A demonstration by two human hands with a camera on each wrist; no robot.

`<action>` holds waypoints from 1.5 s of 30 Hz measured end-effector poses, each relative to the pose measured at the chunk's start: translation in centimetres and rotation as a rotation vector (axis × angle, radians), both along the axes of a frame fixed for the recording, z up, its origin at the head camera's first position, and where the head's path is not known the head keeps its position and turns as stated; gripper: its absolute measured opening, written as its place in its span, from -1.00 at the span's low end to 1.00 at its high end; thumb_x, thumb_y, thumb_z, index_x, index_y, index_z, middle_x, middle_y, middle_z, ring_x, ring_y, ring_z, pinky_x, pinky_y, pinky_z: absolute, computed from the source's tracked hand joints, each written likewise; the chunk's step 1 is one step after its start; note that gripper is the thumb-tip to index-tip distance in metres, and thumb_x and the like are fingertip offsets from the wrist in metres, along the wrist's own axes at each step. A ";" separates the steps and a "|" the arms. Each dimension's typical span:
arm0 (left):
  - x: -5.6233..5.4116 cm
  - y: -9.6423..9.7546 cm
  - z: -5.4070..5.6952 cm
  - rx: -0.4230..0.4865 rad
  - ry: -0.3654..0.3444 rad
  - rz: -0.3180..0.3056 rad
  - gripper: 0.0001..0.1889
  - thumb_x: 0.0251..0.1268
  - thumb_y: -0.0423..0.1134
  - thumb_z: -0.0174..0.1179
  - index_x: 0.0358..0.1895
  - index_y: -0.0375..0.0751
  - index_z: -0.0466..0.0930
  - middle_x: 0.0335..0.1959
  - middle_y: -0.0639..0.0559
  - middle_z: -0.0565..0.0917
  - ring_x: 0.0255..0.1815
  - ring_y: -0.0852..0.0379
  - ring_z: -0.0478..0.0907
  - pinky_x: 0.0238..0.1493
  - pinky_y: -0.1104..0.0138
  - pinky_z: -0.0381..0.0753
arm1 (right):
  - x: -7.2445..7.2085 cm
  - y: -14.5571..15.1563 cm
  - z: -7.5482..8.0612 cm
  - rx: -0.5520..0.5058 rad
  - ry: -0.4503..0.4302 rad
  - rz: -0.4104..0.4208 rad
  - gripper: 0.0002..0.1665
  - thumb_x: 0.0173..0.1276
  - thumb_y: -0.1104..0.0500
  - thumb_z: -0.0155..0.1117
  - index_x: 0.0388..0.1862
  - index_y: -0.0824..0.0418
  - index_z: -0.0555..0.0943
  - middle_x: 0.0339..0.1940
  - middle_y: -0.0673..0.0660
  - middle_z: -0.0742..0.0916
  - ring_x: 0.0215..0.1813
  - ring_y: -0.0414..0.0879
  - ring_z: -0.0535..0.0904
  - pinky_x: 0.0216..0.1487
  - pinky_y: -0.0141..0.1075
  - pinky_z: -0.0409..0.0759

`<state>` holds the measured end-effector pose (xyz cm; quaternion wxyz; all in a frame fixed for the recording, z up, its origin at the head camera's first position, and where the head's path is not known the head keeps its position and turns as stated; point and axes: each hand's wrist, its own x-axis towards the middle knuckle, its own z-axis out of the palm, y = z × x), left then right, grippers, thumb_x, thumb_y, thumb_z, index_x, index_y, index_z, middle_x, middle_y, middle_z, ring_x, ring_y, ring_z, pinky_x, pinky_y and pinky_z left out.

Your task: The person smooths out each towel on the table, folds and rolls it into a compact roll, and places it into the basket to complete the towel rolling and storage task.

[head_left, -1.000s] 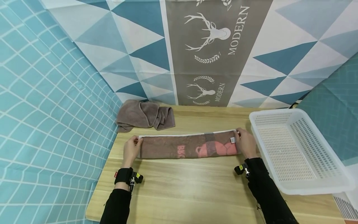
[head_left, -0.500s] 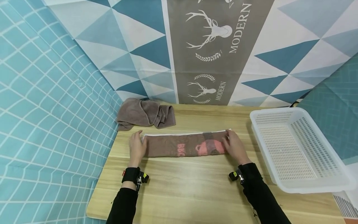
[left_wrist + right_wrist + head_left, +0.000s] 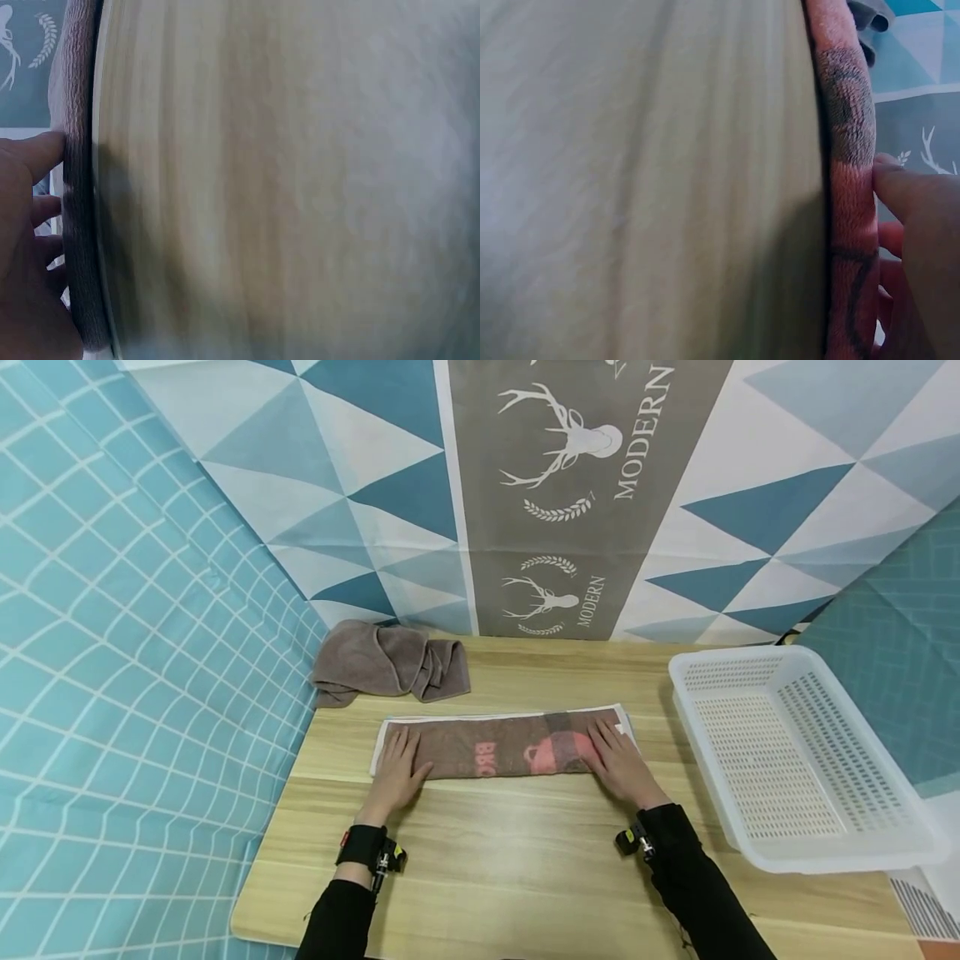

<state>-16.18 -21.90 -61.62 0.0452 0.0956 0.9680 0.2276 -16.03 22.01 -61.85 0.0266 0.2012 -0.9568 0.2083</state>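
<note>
A brown towel (image 3: pixel 450 750) with a pink printed figure and letters lies folded into a long strip across the table, a white edge along its far side. On its left end rests my left hand (image 3: pixel 396 777), fingers spread and straight. My right hand (image 3: pixel 618 764) lies flat on the right end, over the pink part, near a small white tag. In the left wrist view the towel's rounded fold (image 3: pixel 79 187) runs beside the left fingers. The right wrist view shows the pink and grey fold (image 3: pixel 851 202) with the right thumb against it.
A crumpled grey-brown cloth (image 3: pixel 386 662) lies at the back left of the wooden table (image 3: pixel 495 868). To the right stands a white perforated plastic basket (image 3: pixel 765 768). Patterned sheets cover the wall behind and the left side.
Both hands have let go of the towel's far corners, moved inward and come down flat on its top. The towel now lies flat on the table.
</note>
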 end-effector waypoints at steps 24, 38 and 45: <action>2.4 -1.4 1.7 -0.096 0.003 0.082 -0.49 0.36 -0.07 0.28 0.27 -0.28 0.51 0.24 -0.36 0.43 0.27 -0.38 0.32 0.22 -0.22 0.34 | -0.3 -2.5 0.7 0.027 0.236 -0.134 -0.82 0.20 0.28 0.40 -0.36 0.35 0.57 -0.36 0.28 0.59 -0.34 0.20 0.57 -0.35 0.02 0.54; 2.5 -1.0 4.0 -0.057 -0.078 -0.063 -0.47 0.06 -0.25 0.51 0.15 -0.19 0.62 0.01 -0.18 0.50 0.03 -0.18 0.43 0.09 0.00 0.51 | -1.4 -3.8 1.4 0.125 0.242 -0.273 -0.74 0.17 0.31 0.36 -0.34 0.50 0.51 -0.35 0.47 0.57 -0.32 0.35 0.52 -0.32 0.09 0.52; 2.9 -0.8 3.8 0.092 -0.175 -0.265 -0.37 -0.08 -0.36 0.55 0.19 -0.17 0.62 -0.03 -0.05 0.51 -0.03 0.02 0.41 0.00 0.14 0.48 | -3.4 -2.5 0.1 0.052 0.363 -0.224 -0.75 0.24 0.38 0.21 -0.16 0.57 0.55 -0.23 0.51 0.58 -0.19 0.40 0.53 -0.15 0.13 0.53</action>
